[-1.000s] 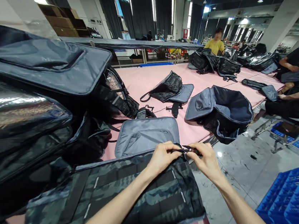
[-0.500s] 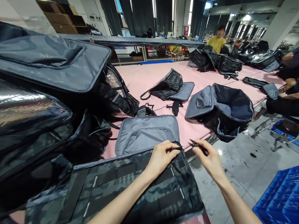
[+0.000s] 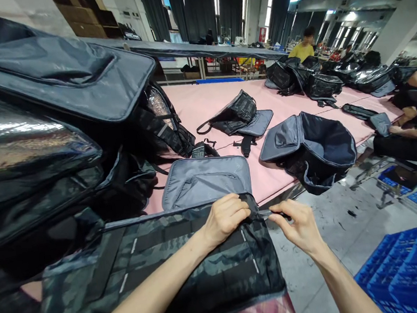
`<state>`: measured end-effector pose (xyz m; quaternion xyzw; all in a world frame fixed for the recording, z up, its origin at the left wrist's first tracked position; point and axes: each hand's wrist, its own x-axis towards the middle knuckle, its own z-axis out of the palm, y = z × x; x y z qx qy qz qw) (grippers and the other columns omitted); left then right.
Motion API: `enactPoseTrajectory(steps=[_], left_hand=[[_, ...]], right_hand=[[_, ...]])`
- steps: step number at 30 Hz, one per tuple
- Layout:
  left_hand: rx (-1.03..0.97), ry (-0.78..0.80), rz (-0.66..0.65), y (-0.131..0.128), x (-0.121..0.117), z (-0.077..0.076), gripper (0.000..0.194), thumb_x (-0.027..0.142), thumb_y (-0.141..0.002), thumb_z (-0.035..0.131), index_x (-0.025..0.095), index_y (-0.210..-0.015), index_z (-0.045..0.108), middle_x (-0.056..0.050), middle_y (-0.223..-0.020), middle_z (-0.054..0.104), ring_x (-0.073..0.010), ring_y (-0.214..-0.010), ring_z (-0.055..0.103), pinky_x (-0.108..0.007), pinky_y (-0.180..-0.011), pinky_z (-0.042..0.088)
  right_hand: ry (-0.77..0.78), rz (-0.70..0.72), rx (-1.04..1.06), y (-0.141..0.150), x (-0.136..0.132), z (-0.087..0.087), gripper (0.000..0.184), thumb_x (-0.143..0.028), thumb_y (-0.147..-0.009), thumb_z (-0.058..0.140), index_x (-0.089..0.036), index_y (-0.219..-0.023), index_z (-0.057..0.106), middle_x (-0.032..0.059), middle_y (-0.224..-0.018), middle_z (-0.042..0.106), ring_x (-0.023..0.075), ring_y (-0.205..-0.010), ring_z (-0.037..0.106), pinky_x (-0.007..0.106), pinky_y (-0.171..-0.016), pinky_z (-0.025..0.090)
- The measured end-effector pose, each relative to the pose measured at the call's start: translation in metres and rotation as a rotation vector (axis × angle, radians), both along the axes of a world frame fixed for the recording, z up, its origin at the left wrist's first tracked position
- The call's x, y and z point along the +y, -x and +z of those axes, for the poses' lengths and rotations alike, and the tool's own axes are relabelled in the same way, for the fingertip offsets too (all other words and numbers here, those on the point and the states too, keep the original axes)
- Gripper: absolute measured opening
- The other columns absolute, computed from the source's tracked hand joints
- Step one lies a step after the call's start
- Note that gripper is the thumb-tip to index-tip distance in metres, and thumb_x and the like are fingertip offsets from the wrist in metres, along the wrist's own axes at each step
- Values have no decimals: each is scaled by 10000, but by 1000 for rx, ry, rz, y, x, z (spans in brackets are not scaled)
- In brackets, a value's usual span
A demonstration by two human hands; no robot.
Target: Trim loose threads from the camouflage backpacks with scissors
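Note:
A camouflage bag (image 3: 189, 249) lies in front of me, its grey lid (image 3: 204, 182) folded open behind it on the pink table. My left hand (image 3: 225, 217) is closed on the bag's upper edge near its right corner, the fingertips partly hidden. Just right of that corner, my right hand (image 3: 297, 224) grips a small pair of thread snips (image 3: 266, 214). Their metal tips point left and reach the corner of the bag; whether they touch a thread cannot be made out.
Large bags with silvery lining (image 3: 13, 133) crowd the left. Another open bag (image 3: 313, 149) sits at the table's right edge, a smaller one (image 3: 236, 115) farther back. Blue plastic crates (image 3: 406, 274) stand on the floor at right. Co-workers sit at the far right.
My right hand has brought the snips left and slightly down to the bag's corner. My left hand has shifted from pinching at the corner to closing over the bag's edge.

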<state>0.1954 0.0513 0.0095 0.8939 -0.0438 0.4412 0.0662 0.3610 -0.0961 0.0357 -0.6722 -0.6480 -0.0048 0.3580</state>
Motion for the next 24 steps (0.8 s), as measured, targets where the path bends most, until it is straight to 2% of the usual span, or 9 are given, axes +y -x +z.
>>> enactPoseTrajectory(steps=[5,17,22,24], left_hand=[[-49,10,-23,-1,0,0,115,70,-873,467,135,-819,546,-32,-756,655,-100,-670,580,-296,-798,481],[-36,36,-30,-3,-3,-5,104,64,-855,487,139,-812,544,-24,-740,651,-94,-663,585,-305,-822,487],[-29,70,-29,-4,-2,-6,119,35,-831,497,143,-821,546,-20,-745,654,-93,-673,591,-305,-832,485],[-29,74,-27,-4,-3,-6,120,34,-829,499,144,-824,546,-19,-745,656,-92,-671,593,-302,-832,485]], right_hand=[[26,66,-48,3,0,-1,130,-305,-840,584,-190,-851,645,12,-744,668,135,-649,555,263,-614,385],[20,57,-63,9,1,-5,148,-306,-844,572,-179,-826,645,18,-733,667,137,-634,562,270,-609,382],[42,-25,162,5,-3,-10,137,-295,-848,563,-187,-811,637,11,-750,663,128,-664,584,242,-624,410],[65,-22,189,6,-4,-11,129,-304,-839,575,-193,-841,641,14,-777,666,135,-693,587,245,-644,416]])
